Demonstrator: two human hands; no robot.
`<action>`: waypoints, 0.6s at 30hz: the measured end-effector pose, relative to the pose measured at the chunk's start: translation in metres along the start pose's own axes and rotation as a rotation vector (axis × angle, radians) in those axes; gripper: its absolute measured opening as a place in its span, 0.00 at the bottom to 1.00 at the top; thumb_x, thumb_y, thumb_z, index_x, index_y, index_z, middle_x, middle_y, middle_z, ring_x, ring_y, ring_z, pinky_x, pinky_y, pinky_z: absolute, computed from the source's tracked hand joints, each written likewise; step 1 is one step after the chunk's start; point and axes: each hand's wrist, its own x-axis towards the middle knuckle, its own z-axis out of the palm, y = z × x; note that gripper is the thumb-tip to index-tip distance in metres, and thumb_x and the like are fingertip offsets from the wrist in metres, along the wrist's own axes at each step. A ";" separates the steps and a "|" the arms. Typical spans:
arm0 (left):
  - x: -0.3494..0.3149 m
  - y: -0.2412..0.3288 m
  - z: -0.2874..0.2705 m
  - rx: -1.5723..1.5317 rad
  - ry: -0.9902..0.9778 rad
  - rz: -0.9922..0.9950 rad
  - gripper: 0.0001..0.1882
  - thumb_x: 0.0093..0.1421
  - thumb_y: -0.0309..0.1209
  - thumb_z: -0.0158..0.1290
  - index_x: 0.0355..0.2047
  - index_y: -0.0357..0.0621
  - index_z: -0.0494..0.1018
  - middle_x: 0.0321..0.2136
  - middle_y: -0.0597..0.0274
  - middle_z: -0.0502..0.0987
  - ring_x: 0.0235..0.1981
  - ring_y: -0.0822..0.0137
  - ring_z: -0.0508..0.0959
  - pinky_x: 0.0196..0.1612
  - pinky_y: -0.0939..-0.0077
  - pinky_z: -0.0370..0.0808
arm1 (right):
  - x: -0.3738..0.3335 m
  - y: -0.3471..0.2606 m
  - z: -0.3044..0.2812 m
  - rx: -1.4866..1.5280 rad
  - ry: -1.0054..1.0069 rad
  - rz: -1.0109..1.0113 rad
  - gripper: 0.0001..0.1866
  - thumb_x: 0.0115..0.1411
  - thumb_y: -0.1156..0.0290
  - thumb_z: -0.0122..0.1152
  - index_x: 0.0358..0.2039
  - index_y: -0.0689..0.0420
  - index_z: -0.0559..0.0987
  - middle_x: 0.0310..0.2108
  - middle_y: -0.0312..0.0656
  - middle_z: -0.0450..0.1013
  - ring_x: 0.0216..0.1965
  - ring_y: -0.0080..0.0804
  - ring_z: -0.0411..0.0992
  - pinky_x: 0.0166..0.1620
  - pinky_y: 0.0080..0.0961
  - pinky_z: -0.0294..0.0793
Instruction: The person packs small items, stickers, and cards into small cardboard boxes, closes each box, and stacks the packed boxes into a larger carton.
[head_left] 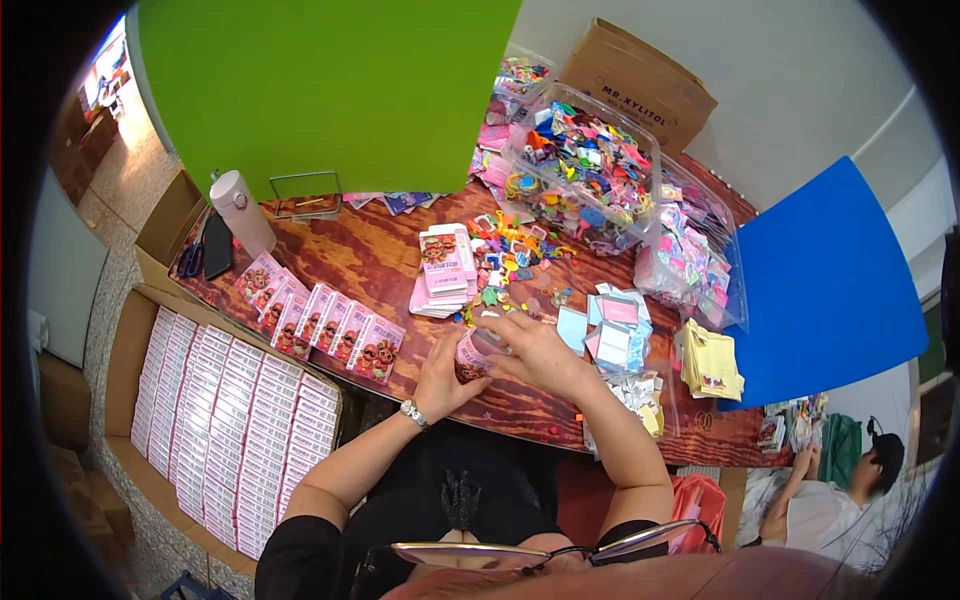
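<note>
A small pink printed box (pixel 474 357) is held at the table's near edge, in front of my body. My left hand (pixel 445 378) is wrapped round its left side and underside. Over its top right end, my right hand (pixel 535 352) curls with fingertips and thumb touching the box; whether anything small is between them is hidden. Just beyond my hands stands a stack of pink boxes (pixel 447 262), with a loose heap of colourful small plastic toys (pixel 515 245) beside it. Pale blue and pink cards (pixel 617 330) lie to the right of my right hand.
A leaning row of pink boxes (pixel 335 325) stands left; below it, a large carton (pixel 125 420) holds many more. Clear bins (pixel 655 165) of trinkets and packets (pixel 690 235) stand back right. Yellow packets (pixel 712 362), a bottle (pixel 240 210) and a co-worker (pixel 840 500) are also in view.
</note>
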 end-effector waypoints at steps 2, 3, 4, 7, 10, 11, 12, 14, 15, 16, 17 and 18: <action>0.000 0.005 0.000 -0.033 -0.019 -0.037 0.41 0.45 0.36 0.72 0.57 0.38 0.65 0.50 0.49 0.74 0.54 0.52 0.75 0.56 0.62 0.73 | -0.009 -0.001 -0.008 0.016 0.062 0.005 0.22 0.57 0.72 0.68 0.53 0.54 0.76 0.40 0.48 0.75 0.36 0.41 0.80 0.38 0.32 0.81; 0.001 0.006 0.001 -0.036 -0.031 -0.039 0.41 0.45 0.36 0.72 0.57 0.38 0.65 0.50 0.49 0.74 0.54 0.52 0.75 0.56 0.62 0.73 | -0.014 -0.002 -0.016 0.036 0.120 0.019 0.22 0.57 0.73 0.68 0.54 0.54 0.76 0.40 0.47 0.75 0.35 0.39 0.80 0.37 0.30 0.81; 0.002 0.006 0.001 -0.139 -0.038 -0.061 0.39 0.48 0.34 0.71 0.57 0.39 0.64 0.49 0.52 0.74 0.53 0.57 0.75 0.54 0.64 0.74 | -0.018 -0.004 -0.022 0.055 0.178 0.033 0.22 0.57 0.74 0.67 0.54 0.55 0.77 0.39 0.47 0.76 0.35 0.37 0.80 0.36 0.28 0.81; 0.007 0.021 0.001 -0.612 -0.094 -0.295 0.34 0.54 0.29 0.67 0.58 0.41 0.64 0.48 0.57 0.73 0.52 0.65 0.76 0.50 0.67 0.76 | -0.039 -0.006 -0.018 0.092 0.322 0.078 0.20 0.58 0.74 0.66 0.52 0.56 0.77 0.37 0.47 0.76 0.33 0.41 0.79 0.36 0.33 0.81; 0.015 0.032 0.000 -1.145 -0.103 -0.568 0.24 0.62 0.24 0.58 0.56 0.41 0.63 0.46 0.58 0.74 0.48 0.68 0.77 0.48 0.69 0.78 | -0.059 -0.014 0.001 0.167 0.391 0.176 0.20 0.56 0.75 0.68 0.51 0.57 0.79 0.42 0.45 0.77 0.35 0.38 0.79 0.39 0.32 0.80; 0.016 0.033 -0.002 -1.269 -0.116 -0.615 0.22 0.64 0.27 0.57 0.56 0.41 0.63 0.46 0.57 0.75 0.48 0.66 0.78 0.48 0.67 0.79 | -0.061 -0.015 0.009 0.130 0.439 0.096 0.21 0.56 0.74 0.69 0.51 0.56 0.79 0.43 0.45 0.76 0.38 0.39 0.78 0.41 0.32 0.79; 0.018 0.034 -0.003 -1.396 -0.135 -0.662 0.21 0.66 0.30 0.56 0.55 0.40 0.62 0.45 0.56 0.75 0.47 0.64 0.79 0.48 0.66 0.80 | -0.064 -0.015 0.018 0.087 0.489 0.022 0.22 0.55 0.74 0.69 0.51 0.56 0.79 0.44 0.45 0.76 0.41 0.39 0.77 0.44 0.33 0.78; 0.019 0.036 -0.005 -1.409 -0.208 -0.640 0.20 0.68 0.34 0.53 0.54 0.40 0.62 0.45 0.54 0.76 0.46 0.61 0.80 0.48 0.63 0.81 | -0.070 -0.014 0.042 0.144 0.472 0.090 0.23 0.53 0.74 0.72 0.51 0.57 0.78 0.45 0.45 0.76 0.45 0.41 0.75 0.47 0.34 0.76; 0.019 0.038 -0.004 -1.448 -0.186 -0.634 0.22 0.68 0.34 0.53 0.57 0.40 0.61 0.46 0.53 0.76 0.48 0.60 0.79 0.50 0.62 0.80 | -0.069 -0.017 0.049 0.211 0.531 0.098 0.24 0.52 0.74 0.73 0.50 0.57 0.78 0.45 0.45 0.76 0.45 0.41 0.75 0.47 0.35 0.75; 0.018 0.041 -0.004 -1.486 -0.163 -0.627 0.24 0.68 0.35 0.53 0.59 0.40 0.61 0.47 0.52 0.76 0.49 0.60 0.79 0.51 0.61 0.79 | -0.069 -0.019 0.057 0.278 0.590 0.105 0.24 0.51 0.74 0.73 0.49 0.58 0.78 0.45 0.45 0.76 0.44 0.42 0.75 0.47 0.35 0.75; 0.018 0.044 -0.005 -1.481 -0.172 -0.625 0.24 0.68 0.35 0.53 0.59 0.40 0.61 0.47 0.52 0.76 0.49 0.60 0.79 0.51 0.61 0.79 | -0.069 -0.022 0.063 0.284 0.640 0.132 0.22 0.50 0.74 0.74 0.46 0.59 0.78 0.44 0.44 0.77 0.43 0.41 0.75 0.46 0.34 0.75; 0.018 0.049 -0.008 -1.542 -0.161 -0.598 0.23 0.68 0.35 0.52 0.60 0.42 0.61 0.50 0.51 0.74 0.51 0.58 0.78 0.53 0.58 0.78 | -0.070 -0.024 0.066 0.284 0.649 0.132 0.22 0.50 0.74 0.74 0.46 0.59 0.78 0.44 0.44 0.77 0.43 0.41 0.75 0.46 0.34 0.75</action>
